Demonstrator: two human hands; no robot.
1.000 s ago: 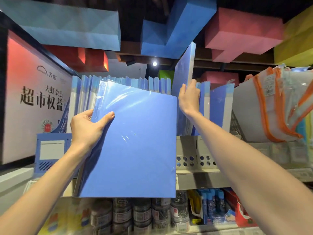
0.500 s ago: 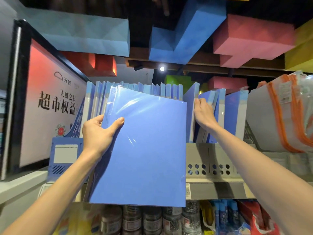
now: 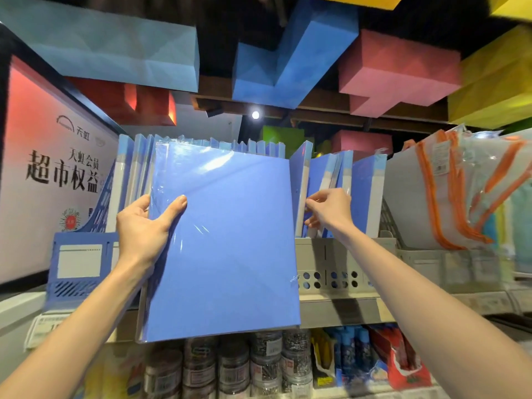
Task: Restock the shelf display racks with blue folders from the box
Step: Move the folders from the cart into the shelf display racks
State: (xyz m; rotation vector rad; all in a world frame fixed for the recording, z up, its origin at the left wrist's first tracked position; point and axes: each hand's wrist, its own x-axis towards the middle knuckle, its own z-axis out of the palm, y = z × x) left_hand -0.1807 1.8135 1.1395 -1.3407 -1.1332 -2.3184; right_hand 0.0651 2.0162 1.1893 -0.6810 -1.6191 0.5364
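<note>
stack of blue folders (image 3: 230, 240): film-wrapped, held upright in the air in front of the grey rack (image 3: 331, 254), covering its left end. how many folders are in the stack cannot be told, as only edges show at its left side.

left hand (image 3: 144, 226): grip closed on the stack's left edge, thumb laid across the front cover. the fingers are hidden behind the stack.

leaning folder (image 3: 299, 182): blue, standing in the grey rack at its left end, tilted. its lower part is hidden by the stack.

right hand (image 3: 328, 210): over the grey rack, grip curled, fingertips pinching the near edge of the leaning folder. the exact contact is blurred.

folders in the grey rack (image 3: 365, 197): blue with white spines, upright to slightly tilted, right of the leaning folder. their bases are hidden by the rack's front wall.

blue rack (image 3: 77, 263): left of the grey rack, holding a packed row of blue folders (image 3: 135, 180). the row runs on behind the stack, with only its top edges showing.

shelf (image 3: 339, 312): carries the grey rack. its edge label is partly hidden by the stack.

pouches (image 3: 449, 191): clear, orange-trimmed, right of the grey rack, blurred and cut off by the frame.

jars (image 3: 259, 361): one level below the grey rack, contents unclear.

sign (image 3: 51, 174): far left of the grey rack, printed characters, cut off at the frame edge.

foam blocks (image 3: 397, 67): blue, pink and yellow, overhead above the grey rack.
</note>
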